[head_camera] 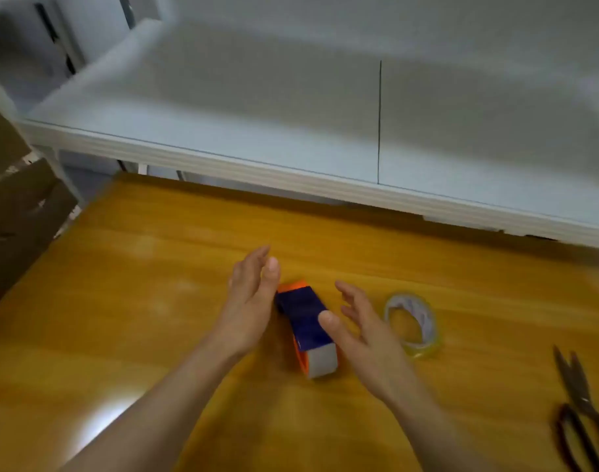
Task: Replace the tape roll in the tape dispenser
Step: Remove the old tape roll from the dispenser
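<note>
Tape dispenser point(307, 330): orange and blue, lying on wooden table point(138, 284) between both hands. Left hand point(248, 301): fingers together, open. Right hand point(359, 332): fingers spread, empty. Clear tape roll point(413, 323): flat, just right. Scissors point(582, 413): far right.

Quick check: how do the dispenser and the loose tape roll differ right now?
The tape dispenser is a long blue-and-orange block; the tape roll is a clear, pale ring. The dispenser lies between the open left hand and right hand; the roll lies off to the right of the right hand. Both rest on the wooden table.
</note>
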`<act>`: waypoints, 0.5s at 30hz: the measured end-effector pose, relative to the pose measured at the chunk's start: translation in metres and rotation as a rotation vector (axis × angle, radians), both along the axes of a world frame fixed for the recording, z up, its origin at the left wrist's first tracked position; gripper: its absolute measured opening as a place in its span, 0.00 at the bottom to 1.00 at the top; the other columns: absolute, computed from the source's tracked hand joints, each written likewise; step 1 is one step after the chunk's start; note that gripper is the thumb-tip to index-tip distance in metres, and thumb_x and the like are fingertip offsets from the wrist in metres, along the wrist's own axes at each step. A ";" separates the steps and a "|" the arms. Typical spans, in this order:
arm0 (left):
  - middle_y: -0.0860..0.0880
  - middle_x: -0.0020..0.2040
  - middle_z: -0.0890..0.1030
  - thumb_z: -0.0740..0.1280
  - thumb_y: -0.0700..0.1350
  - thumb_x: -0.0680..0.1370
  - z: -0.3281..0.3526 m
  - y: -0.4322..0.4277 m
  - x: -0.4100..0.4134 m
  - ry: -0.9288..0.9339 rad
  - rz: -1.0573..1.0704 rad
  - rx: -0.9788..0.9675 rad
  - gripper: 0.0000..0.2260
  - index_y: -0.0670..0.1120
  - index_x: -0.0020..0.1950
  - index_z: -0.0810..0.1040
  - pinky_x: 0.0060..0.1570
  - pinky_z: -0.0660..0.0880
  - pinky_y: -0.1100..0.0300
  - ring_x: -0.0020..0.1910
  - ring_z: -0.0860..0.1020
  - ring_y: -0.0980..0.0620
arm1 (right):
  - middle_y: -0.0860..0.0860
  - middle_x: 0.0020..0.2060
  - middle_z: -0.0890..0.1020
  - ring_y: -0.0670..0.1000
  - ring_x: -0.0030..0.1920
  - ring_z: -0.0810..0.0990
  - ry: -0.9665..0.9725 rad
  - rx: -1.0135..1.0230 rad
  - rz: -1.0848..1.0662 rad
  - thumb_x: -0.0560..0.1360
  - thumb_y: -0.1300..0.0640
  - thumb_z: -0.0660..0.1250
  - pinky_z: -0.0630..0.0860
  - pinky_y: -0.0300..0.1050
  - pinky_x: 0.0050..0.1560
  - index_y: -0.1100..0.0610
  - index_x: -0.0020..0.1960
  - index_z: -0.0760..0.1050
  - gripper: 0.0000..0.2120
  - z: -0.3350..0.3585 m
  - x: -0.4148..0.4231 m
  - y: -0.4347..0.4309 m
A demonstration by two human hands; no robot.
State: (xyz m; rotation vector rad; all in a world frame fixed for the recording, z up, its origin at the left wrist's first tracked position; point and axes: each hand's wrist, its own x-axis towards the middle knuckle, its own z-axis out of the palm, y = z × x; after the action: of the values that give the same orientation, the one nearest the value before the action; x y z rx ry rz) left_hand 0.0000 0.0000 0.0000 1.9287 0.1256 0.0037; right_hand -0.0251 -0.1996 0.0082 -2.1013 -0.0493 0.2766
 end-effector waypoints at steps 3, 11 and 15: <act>0.61 0.71 0.64 0.49 0.71 0.76 -0.019 -0.006 -0.006 -0.025 0.063 -0.025 0.34 0.56 0.79 0.61 0.73 0.59 0.55 0.73 0.61 0.60 | 0.38 0.72 0.71 0.39 0.70 0.72 0.012 0.105 -0.052 0.72 0.29 0.63 0.73 0.46 0.69 0.36 0.77 0.62 0.35 -0.019 0.001 -0.003; 0.67 0.61 0.68 0.54 0.68 0.78 -0.062 -0.021 -0.028 -0.080 0.077 -0.105 0.24 0.58 0.69 0.66 0.68 0.65 0.62 0.67 0.68 0.64 | 0.42 0.55 0.86 0.42 0.55 0.85 -0.099 0.307 -0.190 0.71 0.26 0.62 0.83 0.52 0.57 0.43 0.70 0.73 0.34 -0.062 -0.008 0.004; 0.59 0.62 0.74 0.56 0.71 0.71 -0.076 -0.025 -0.037 -0.130 0.112 -0.136 0.36 0.51 0.72 0.69 0.64 0.70 0.61 0.64 0.73 0.61 | 0.43 0.52 0.86 0.42 0.53 0.85 -0.199 0.331 -0.211 0.76 0.33 0.59 0.82 0.44 0.51 0.47 0.64 0.79 0.26 -0.072 -0.015 0.008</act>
State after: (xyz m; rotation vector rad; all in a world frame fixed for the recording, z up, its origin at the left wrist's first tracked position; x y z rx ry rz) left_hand -0.0370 -0.0248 -0.0760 1.7776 0.1432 0.1905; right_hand -0.0403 -0.1919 -0.0639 -1.7801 0.0090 -0.0655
